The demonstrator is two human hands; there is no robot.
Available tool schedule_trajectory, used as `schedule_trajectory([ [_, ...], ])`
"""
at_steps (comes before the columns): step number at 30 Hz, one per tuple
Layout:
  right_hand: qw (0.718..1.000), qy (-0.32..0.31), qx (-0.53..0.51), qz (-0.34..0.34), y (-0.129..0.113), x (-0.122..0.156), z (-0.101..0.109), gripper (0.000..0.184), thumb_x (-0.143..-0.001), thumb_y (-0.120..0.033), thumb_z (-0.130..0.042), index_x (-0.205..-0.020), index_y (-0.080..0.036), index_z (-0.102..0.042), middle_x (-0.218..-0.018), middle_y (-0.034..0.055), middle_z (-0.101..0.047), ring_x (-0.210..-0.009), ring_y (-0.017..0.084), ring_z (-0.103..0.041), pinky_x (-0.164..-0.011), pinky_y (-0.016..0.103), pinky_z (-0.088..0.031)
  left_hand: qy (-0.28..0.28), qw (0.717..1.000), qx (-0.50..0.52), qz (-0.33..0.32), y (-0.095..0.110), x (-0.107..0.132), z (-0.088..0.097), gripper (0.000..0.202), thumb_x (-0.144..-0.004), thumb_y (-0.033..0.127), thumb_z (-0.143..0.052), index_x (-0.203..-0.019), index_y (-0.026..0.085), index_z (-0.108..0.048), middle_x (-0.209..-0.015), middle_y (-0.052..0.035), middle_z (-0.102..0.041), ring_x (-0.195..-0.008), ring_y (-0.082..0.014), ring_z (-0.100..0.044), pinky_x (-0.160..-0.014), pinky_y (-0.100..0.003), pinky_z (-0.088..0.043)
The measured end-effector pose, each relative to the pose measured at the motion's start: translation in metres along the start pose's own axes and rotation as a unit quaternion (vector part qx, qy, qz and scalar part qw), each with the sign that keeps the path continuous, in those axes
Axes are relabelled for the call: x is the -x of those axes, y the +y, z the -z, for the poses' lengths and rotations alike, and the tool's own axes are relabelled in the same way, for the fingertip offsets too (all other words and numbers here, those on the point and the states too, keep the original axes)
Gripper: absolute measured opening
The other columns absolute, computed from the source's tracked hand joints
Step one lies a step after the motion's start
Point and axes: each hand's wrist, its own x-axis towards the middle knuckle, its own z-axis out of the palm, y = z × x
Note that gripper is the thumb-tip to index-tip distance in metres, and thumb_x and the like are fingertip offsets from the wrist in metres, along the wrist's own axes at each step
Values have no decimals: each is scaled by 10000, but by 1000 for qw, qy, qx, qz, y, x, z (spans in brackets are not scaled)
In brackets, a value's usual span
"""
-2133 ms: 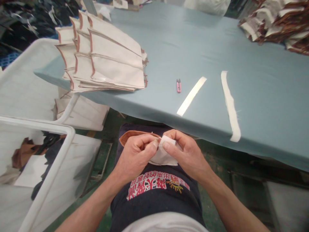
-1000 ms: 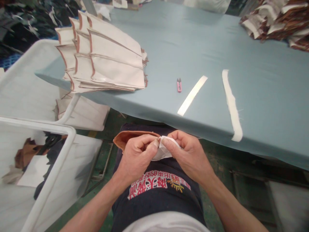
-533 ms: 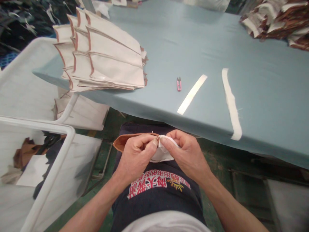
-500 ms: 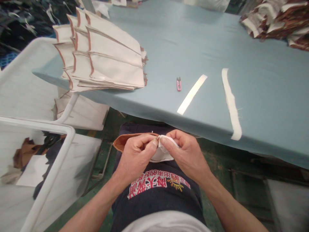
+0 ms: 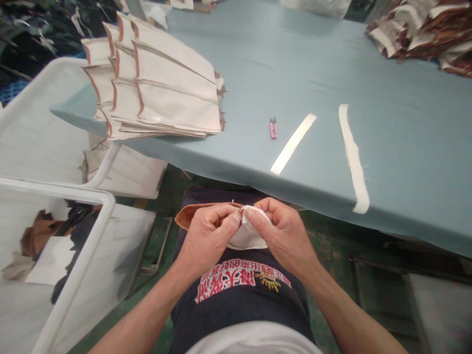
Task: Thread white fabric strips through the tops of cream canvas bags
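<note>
Over my lap, both hands pinch a white and brown fabric piece (image 5: 246, 239). My left hand (image 5: 208, 236) closes thumb against forefinger at its middle, and a brown flap sticks out beyond those knuckles to the left. My right hand (image 5: 285, 233) grips the white part close beside, thumb pressed on top. The fingertips of both hands nearly meet. Whatever lies right under the thumbs is hidden. On the table ahead are pink thread snips (image 5: 273, 128), a straight white strip (image 5: 294, 144) and a frayed white strip (image 5: 354, 160).
A stack of cream fabric pieces with brown edges (image 5: 169, 88) lies on the blue-green covered table (image 5: 258, 59). Crumpled brown and white pieces (image 5: 424, 34) are heaped at the far right. White bins (image 5: 110, 211) stand at my left, one holding fabric scraps (image 5: 51, 250).
The fabric has shifted slightly between my fingers, its brown end a little further right and its white lower edge slightly lower. Both hands keep their pinch; the table things have not moved.
</note>
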Motion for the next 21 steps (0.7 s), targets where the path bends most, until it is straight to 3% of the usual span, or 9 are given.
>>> schedule_trajectory([
  [6, 988, 46, 141, 32, -3, -1, -1, 341, -886, -534, -629, -734, -233, -574, -620, -11, -605, -561, 151, -509, -519, 262, -341, 10, 998, -67, -10, 3, 0, 4, 335, -905, 294, -526, -662, 132, -691, -648, -29, -639, -618, -141, -540, -544, -220, -401],
  [10, 979, 91, 164, 75, -8, -2, -3, 292, -862, -498, -639, -733, -247, -566, -644, -11, -607, -573, 160, -506, -564, 278, -351, 21, 996, -85, -30, 6, 1, 6, 320, -920, 274, -511, -695, 145, -699, -668, -27, -659, -639, -149, -560, -559, -225, -416],
  [14, 985, 80, 129, 77, -8, -3, -4, 269, -861, -477, -625, -738, -243, -573, -668, -10, -604, -597, 161, -501, -581, 282, -366, 24, 998, -53, -37, 6, 2, 4, 333, -949, 306, -510, -715, 142, -680, -677, -13, -632, -619, -127, -527, -554, -217, -413],
  [21, 998, 19, -23, 56, -5, 4, -9, 252, -906, -448, -640, -818, -225, -563, -715, -28, -568, -624, 137, -485, -562, 258, -380, 18, 998, -22, -57, 9, 4, 1, 144, -887, 240, -618, -796, 151, -686, -767, -16, -691, -661, -123, -589, -592, -202, -463],
])
